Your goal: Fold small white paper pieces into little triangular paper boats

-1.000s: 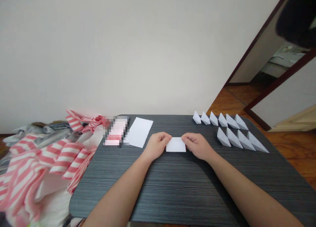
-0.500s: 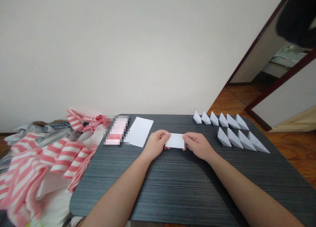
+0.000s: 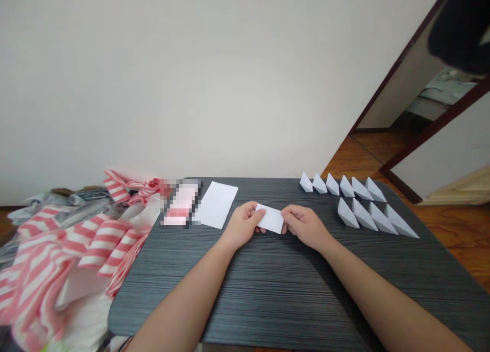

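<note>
A small folded white paper rectangle (image 3: 270, 218) is held in the air above the dark grey table (image 3: 268, 290), tilted with its left end higher. My left hand (image 3: 242, 225) pinches its left end, and my right hand (image 3: 304, 226) pinches its right end. Beyond my left hand lies a flat white paper sheet (image 3: 216, 205). Folded white paper boats (image 3: 363, 209) stand in rows on the right of the table.
A blurred pink-and-white object (image 3: 180, 204) lies at the table's far left edge. Pink-striped cloth (image 3: 92, 244) is heaped beyond the left edge. Wood flooring (image 3: 363, 158) and a door frame (image 3: 406, 81) lie beyond the right side.
The paper has turned from level to tilted, with its left end raised. My hands have shifted slightly closer together.
</note>
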Demonstrator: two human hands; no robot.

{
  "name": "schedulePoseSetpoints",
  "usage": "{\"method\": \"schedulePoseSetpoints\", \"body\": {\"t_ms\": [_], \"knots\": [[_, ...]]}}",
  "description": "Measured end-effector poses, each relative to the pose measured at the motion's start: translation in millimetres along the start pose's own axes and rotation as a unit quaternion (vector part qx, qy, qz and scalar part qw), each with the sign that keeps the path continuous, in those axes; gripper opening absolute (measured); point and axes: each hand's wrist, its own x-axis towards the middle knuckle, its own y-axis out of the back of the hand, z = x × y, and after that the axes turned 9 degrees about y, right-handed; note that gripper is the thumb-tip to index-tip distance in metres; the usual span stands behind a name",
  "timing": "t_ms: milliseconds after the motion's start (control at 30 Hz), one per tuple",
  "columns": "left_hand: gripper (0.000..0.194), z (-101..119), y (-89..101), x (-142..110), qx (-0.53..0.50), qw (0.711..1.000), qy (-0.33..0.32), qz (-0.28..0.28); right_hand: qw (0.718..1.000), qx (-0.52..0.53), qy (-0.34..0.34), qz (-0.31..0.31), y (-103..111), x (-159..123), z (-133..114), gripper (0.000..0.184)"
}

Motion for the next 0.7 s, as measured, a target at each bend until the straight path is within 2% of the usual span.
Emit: {"method": "schedulePoseSetpoints", "body": {"t_ms": [100,200,367,700], "knots": [[0.032,-3.4,1.8,2.7,-0.009,1.000,-0.004,0.022,0.999,0.031,0.013,-0.014,-0.1,-0.2,2.8,0.023],[0.032,-5.3,2.6,4.2,-0.014,0.999,-0.002,0.033,0.996,0.076,0.034,-0.031,0.4,-1.2,6.0,0.037],[0.032,-5.5,1.8,4.2,-0.012,0.999,-0.001,0.036,0.994,0.077,0.032,-0.068,0.1,-2.4,7.6,0.032],[0.029,1.4,-0.3,-0.2,0.006,1.000,0.009,0.012,0.998,0.034,0.033,-0.036,0.3,-1.7,8.3,0.023]]}}
